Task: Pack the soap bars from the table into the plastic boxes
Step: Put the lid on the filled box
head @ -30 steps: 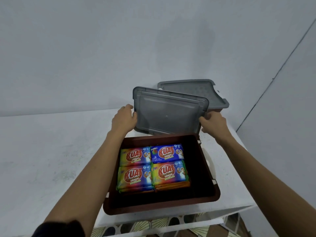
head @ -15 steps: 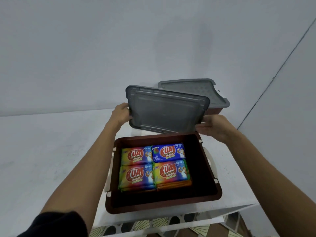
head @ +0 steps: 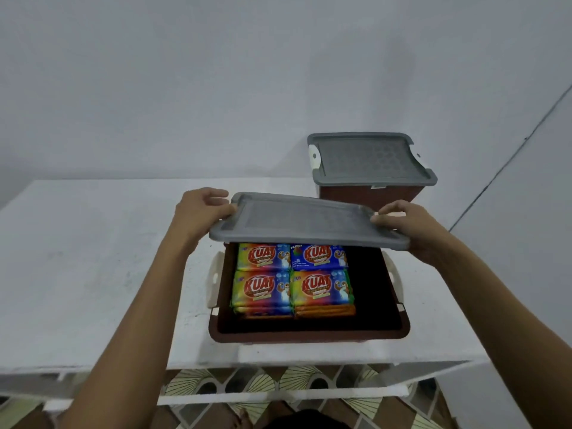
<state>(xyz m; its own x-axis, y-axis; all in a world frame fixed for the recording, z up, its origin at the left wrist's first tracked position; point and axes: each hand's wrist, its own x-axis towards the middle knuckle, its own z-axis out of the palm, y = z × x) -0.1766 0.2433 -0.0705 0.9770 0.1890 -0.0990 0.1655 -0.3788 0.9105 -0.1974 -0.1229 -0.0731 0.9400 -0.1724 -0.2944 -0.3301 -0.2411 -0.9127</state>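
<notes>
Head view: nearest, low between the two forearms, the open brown box (head: 309,333) is being carried by the white table (head: 93,258), close to its front edge. Inside the box, below the hands, the soap bars (head: 292,280) are being kept flat in a two-by-two block toward the left-hand side, and a dark gap is being left on the right-hand side. Four wrapped bars are being counted on top. Edges of more are showing beneath the front pair, so the full number cannot be told.

The bars are being judged firm and fairly heavy. Their glossy wrappers are likely slippery, so they are best taken across the long sides.

Two white latches (head: 213,280) are being counted, one under each wrist.

Above the box's far half, the grey lid (head: 306,224) is being held between the hands, slightly tilted and not yet seated. Its left end is being gripped by the left hand (head: 198,212), and its right end by the right hand (head: 411,227), fingers curled over the top. The lid is being judged light, thin and slightly flexible. It is best taken at both short ends so its corners can be lined up.

Beyond the right hand, a second box (head: 371,193) is being kept closed under its own lid (head: 368,159). In all, two boxes and two lids are being counted.
</notes>
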